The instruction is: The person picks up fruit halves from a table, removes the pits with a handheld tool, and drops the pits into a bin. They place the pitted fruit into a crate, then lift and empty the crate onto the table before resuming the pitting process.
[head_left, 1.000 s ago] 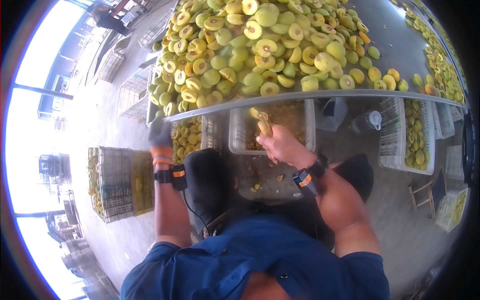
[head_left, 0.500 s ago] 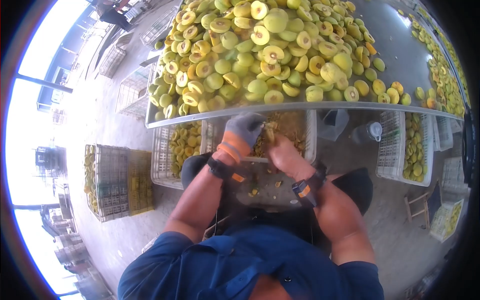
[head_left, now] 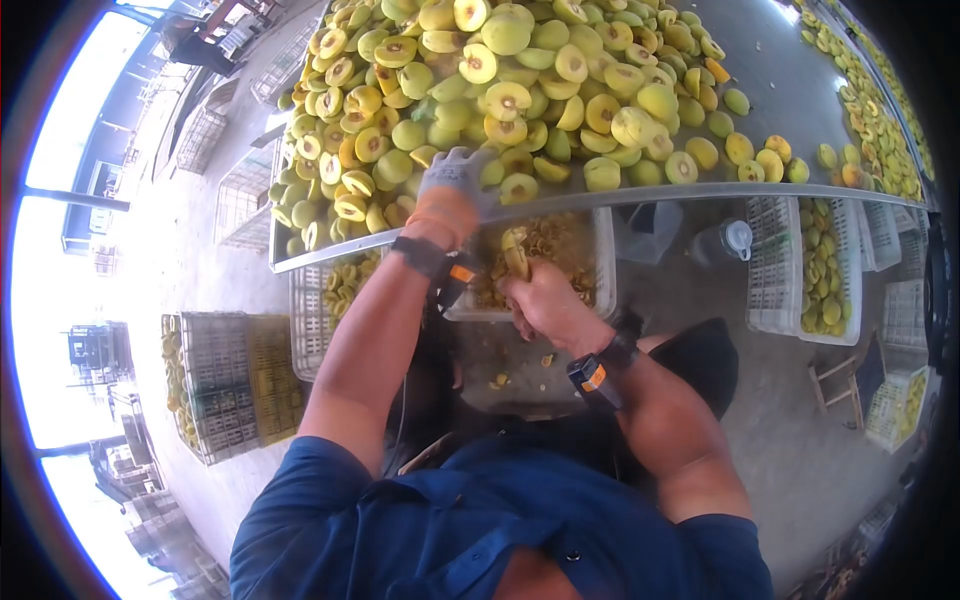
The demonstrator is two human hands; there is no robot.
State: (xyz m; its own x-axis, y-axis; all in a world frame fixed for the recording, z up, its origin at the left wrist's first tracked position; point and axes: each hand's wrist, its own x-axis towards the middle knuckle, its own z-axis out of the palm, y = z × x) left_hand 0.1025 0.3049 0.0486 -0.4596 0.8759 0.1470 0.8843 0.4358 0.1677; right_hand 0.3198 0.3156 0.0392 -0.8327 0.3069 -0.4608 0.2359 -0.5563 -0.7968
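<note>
My left hand (head_left: 456, 185), in a grey and orange glove, reaches over the metal rim (head_left: 640, 194) of the table. Its fingers lie outstretched at the near edge of a heap of yellow-green stone fruit (head_left: 500, 100), many of them cut in half with brown hollows showing. Below the rim, my bare right hand (head_left: 550, 303) is closed around a short yellowish tool (head_left: 515, 252) whose rounded end points up. Behind that tool stands a white crate (head_left: 605, 265) with brownish-yellow scraps (head_left: 550, 237) in it.
Crates of fruit stand under the table, at left (head_left: 310, 340) and right (head_left: 775, 270). A lidded clear bottle (head_left: 722, 242) is beside the right crate. Stacked crates (head_left: 215, 375) stand on the floor at left, and a small wooden stool (head_left: 845, 390) at right. Another person (head_left: 195, 45) is far left.
My left hand has moved away from my right hand, up over the rim to the fruit heap. My right hand stays below the rim, with the tool now plainly showing. The view has shifted slightly.
</note>
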